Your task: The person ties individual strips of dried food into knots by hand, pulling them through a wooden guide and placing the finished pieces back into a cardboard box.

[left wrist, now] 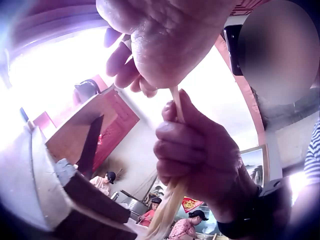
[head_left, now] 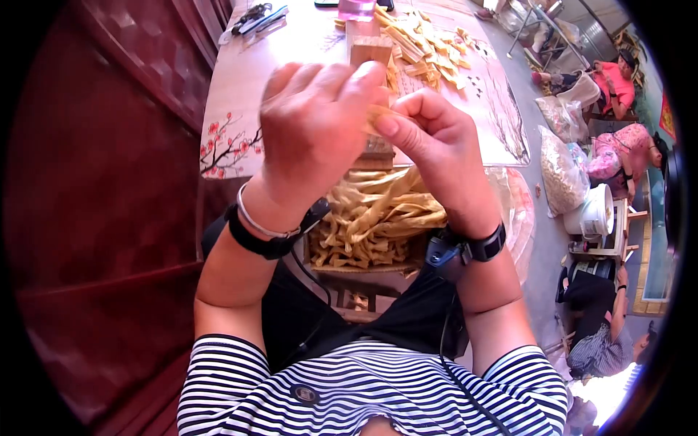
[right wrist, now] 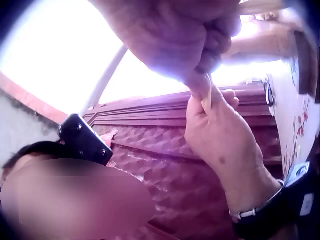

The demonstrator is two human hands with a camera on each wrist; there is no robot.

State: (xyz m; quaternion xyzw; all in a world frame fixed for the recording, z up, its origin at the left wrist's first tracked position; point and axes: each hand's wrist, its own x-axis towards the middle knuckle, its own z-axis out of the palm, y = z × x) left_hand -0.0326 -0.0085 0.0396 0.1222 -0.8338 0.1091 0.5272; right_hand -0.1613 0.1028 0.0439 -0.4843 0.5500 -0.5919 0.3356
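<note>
A pale yellow, fibrous strip [left wrist: 170, 205] runs between my two raised hands. My right hand [head_left: 443, 138] grips it in curled fingers, with the thumb on top. In the left wrist view the strip's long tail hangs below that fist. Thumb and fingers of my left hand [head_left: 313, 120] pinch the strip's other end, shown in the right wrist view. Below the hands, a box in front of my lap holds a pile of similar yellow strips [head_left: 378, 218]. Just beyond the hands stands a wooden block [head_left: 371, 49]. A dark upright blade [left wrist: 91, 145] rises near the block in the left wrist view.
Cut yellow pieces [head_left: 429, 54] lie heaped on the far part of the table [head_left: 233, 94]. Pens [head_left: 262, 22] and a pink cup [head_left: 356, 9] stand at its far edge. A dark red panelled door [head_left: 109, 182] is close on my left. People, sacks and a bucket [head_left: 592, 214] line the right.
</note>
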